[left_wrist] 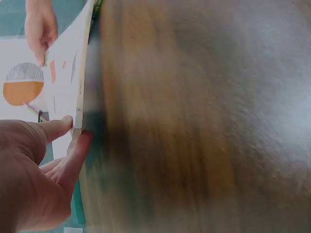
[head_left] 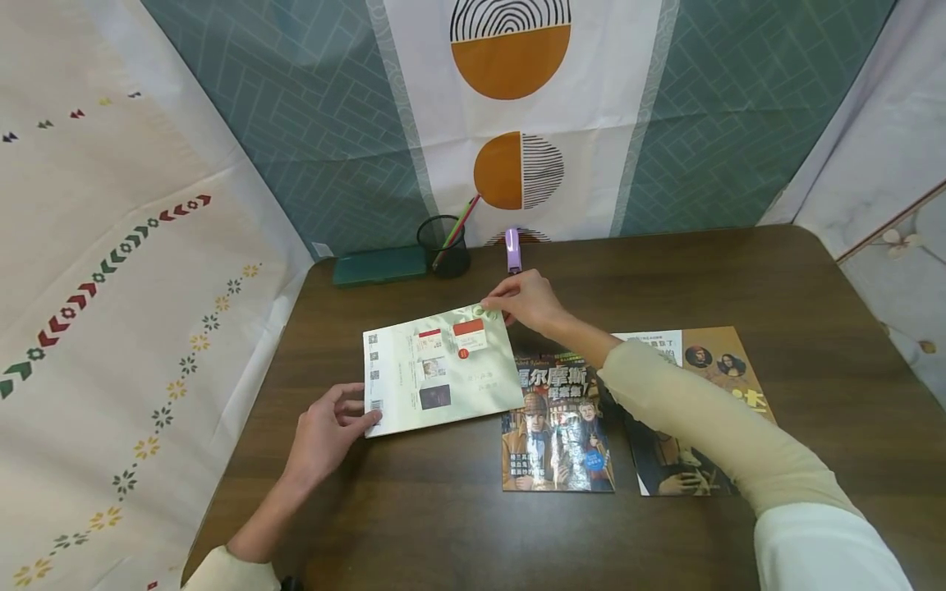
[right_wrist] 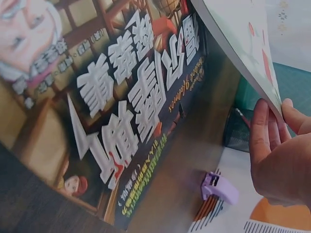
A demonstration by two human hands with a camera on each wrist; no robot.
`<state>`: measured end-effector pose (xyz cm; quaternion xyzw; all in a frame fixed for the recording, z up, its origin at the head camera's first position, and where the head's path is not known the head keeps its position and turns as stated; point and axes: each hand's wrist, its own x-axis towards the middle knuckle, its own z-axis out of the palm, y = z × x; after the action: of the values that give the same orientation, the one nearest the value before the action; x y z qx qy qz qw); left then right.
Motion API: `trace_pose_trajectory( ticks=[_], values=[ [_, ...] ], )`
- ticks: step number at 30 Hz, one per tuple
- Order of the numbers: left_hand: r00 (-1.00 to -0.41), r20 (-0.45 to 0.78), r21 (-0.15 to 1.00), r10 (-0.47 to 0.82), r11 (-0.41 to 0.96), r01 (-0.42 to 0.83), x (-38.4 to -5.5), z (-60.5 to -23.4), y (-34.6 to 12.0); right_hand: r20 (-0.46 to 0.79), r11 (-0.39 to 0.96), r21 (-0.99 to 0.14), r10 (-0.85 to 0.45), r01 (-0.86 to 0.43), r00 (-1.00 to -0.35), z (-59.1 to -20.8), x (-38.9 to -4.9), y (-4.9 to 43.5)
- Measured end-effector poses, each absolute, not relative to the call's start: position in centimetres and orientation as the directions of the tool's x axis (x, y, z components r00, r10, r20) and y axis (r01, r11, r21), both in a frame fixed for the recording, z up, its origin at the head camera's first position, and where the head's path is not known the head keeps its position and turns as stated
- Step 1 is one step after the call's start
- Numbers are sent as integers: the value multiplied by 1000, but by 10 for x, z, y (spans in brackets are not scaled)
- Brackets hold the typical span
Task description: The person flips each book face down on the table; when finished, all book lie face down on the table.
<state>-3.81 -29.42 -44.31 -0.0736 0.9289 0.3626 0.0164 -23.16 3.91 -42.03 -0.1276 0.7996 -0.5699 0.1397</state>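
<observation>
Both hands hold a thin pale-green book [head_left: 443, 373], tilted, above the table's left half. Its visible cover carries small pictures, red labels and codes along one edge. My left hand [head_left: 325, 435] pinches the lower left corner, thumb on the cover and fingers beneath, as the left wrist view also shows. At the upper right corner, my right hand [head_left: 528, 304] pinches the book between thumb and fingers. A glossy illustrated magazine [head_left: 557, 443] lies right of the book, under the right forearm. Farther right lies a brown-and-white magazine [head_left: 717, 345], partly covered by the right sleeve.
A purple stapler [head_left: 513, 250] stands at the back edge, just beyond my right hand. Left of it are a black mesh pen cup [head_left: 449, 261] with pencils and a dark green case [head_left: 380, 267]. Patterned cloths hang behind and beside the wooden table [head_left: 443, 533].
</observation>
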Motion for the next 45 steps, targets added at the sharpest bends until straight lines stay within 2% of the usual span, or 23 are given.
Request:
trace_pose_trajectory(
  ticks=[9,15,25,34,39,45],
  values=[
    [-987,-91,589,-135,791,-162,-35,-446,-289,-104,375,-926,-377,-49,-920,-430,-239,28],
    [-987,-97,484,-125,861,-156,-39,-441,-287,-129,416,-909,-361,-36,-924,-435,-239,24],
    [-983,-182,362,-26,928,-91,-49,-420,-284,-190,445,-895,-430,-25,-883,-444,-235,30],
    [-985,-138,262,107,963,68,-84,-400,-300,-146,535,-819,-544,-207,-826,-441,-215,35],
    [-960,-197,219,201,963,157,-109,-400,-308,-126,583,-756,-576,-298,-807,-442,-192,34],
    [-927,-271,272,260,944,185,-132,-406,-313,-79,568,-733,-618,-375,-782,-441,-164,36]
  ],
)
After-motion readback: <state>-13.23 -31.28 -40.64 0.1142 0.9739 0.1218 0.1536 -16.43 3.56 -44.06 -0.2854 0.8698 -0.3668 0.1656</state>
